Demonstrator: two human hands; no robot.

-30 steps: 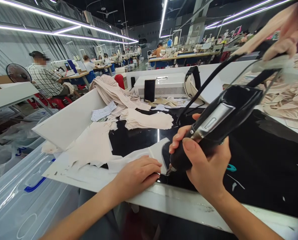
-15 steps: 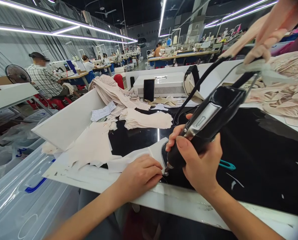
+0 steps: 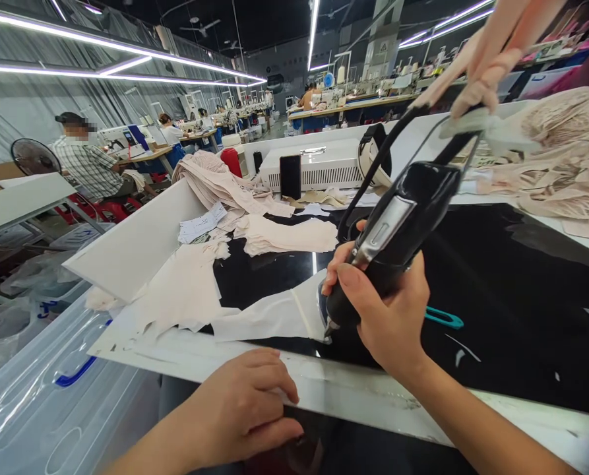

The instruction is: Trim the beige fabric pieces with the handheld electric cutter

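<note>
My right hand is wrapped around a black hand-held electric fabric cutter with a silver lever. Its nose points down at the right end of a pale cloth strip, which lies on the glossy black table top. A cord and knotted cloth bands run up from the cutter's top. At the front edge of the table, my left hand is apart from the cloth, its fingers loosely bent and spread, holding nothing.
Pale cut pieces and a stack of cloth lie to the left and behind. A white box with a phone leaning on it stands at the back. Right of the cutter lies a teal loop. A clear plastic bin is at lower left.
My left hand has let go of the cloth strip and moved down and left to the table's front edge. My right hand still holds the cutter at the strip's end.
</note>
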